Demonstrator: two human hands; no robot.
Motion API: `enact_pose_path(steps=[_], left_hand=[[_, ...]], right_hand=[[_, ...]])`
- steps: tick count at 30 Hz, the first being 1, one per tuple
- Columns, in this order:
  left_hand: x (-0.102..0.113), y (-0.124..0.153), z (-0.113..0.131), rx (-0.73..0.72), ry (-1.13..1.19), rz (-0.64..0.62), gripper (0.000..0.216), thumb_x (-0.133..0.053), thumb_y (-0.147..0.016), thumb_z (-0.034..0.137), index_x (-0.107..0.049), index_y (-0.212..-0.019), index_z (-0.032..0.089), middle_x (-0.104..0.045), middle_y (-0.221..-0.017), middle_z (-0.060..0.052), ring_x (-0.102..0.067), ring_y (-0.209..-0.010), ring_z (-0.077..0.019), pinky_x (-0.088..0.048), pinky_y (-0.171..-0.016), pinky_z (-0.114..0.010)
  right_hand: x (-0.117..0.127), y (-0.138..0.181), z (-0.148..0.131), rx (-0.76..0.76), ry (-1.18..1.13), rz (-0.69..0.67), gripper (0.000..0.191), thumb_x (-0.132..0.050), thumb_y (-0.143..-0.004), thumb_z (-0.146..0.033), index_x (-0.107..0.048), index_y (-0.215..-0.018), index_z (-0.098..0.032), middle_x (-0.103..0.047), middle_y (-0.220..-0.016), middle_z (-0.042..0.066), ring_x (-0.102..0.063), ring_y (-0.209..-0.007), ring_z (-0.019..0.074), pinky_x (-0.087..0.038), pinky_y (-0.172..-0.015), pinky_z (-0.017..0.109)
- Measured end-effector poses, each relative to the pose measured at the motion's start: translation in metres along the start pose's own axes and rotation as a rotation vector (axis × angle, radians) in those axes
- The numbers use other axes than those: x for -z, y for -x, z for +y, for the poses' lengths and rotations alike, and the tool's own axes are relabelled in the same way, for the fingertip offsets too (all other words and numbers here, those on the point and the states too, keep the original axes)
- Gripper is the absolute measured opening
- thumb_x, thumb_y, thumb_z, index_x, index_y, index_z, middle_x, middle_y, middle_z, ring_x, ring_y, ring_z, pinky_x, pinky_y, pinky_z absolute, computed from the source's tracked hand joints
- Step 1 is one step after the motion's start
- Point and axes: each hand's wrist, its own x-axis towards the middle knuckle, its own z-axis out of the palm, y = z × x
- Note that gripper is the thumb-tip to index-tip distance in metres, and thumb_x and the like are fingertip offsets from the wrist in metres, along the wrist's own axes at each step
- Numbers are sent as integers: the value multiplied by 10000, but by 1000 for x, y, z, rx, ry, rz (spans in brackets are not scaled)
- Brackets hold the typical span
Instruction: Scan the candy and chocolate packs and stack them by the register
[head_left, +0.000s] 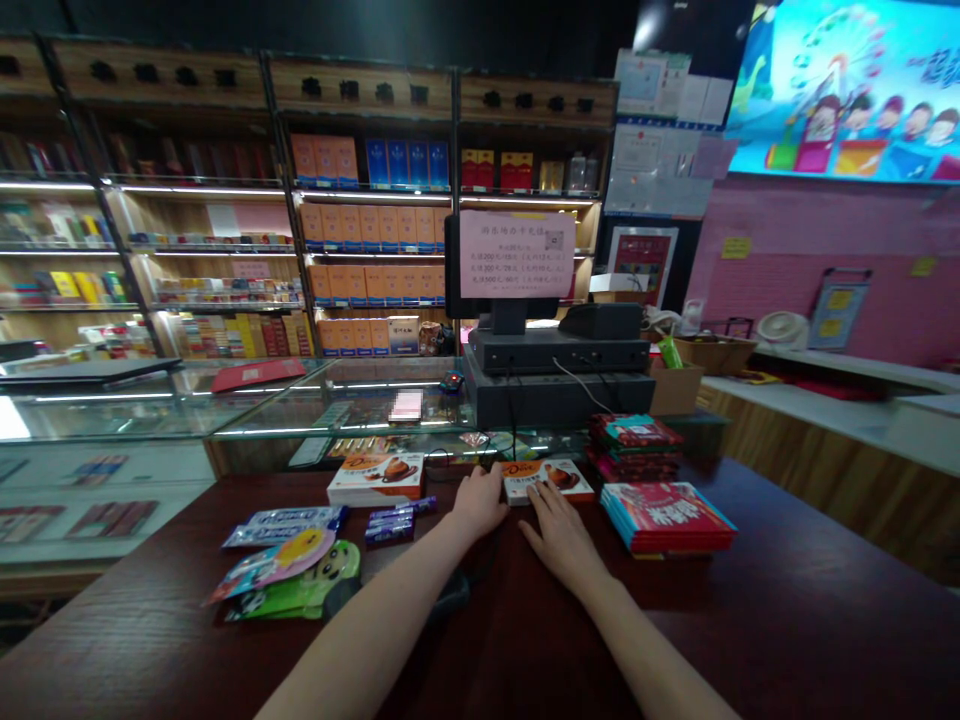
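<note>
A white and orange box of Dove chocolates (583, 482) lies on the dark counter in front of the cash register. My left hand (481, 503) is at the box's left end, fingertips forward and slightly bent, seemingly touching it. Over the near right part of the same box rests my right hand (559, 530), its fingers stretched and apart. Left of my hands are a second Dove box (377, 480), several small purple-wrapped bars (390, 524), blue-purple packets (285, 526) and a green panda-faced packet (296, 595). Red and blue packs (669, 517) are stacked at the right.
Dark red packages (636, 447) are piled behind the red and blue stack. The register (559, 355) and its screen with a pink sign (517, 255) stand at the back. A black object lies partly under my left forearm. Glass display cases (277, 400) adjoin the counter.
</note>
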Motion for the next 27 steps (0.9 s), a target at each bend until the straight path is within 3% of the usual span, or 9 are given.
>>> enact_pose_path(steps=[8,18,27], left_hand=[[-1,-3,2,-22,-16,-8,576,-605,-782,240,-407,-1322,197,-639,-1210,-132,-518,-1253,-308,-458,-990,-422],[1,-1,2,-32,-5,7,615,-605,-781,245,-392,-1357,202,-633,-1225,-126,-531,-1252,-284,-459,-1002,-398],[30,13,-35,23,3,85,580,-616,-794,252,-431,-1340,190,-650,-1189,-144,-555,-1231,-295,-465,-981,-396]], right_hand=[[3,0,0,-23,30,-37,578,-522,-920,-338,-478,-1440,-91,-426,-1541,168,-302,-1467,319,-314,-1163,456],[-1,0,7,0,55,15,576,-516,-918,-334,-486,-1427,-68,-435,-1527,198,-321,-1458,332,-337,-1146,468],[1,-1,7,57,51,36,567,-495,-916,-353,-501,-1418,-91,-460,-1513,184,-369,-1436,325,-353,-1142,478]])
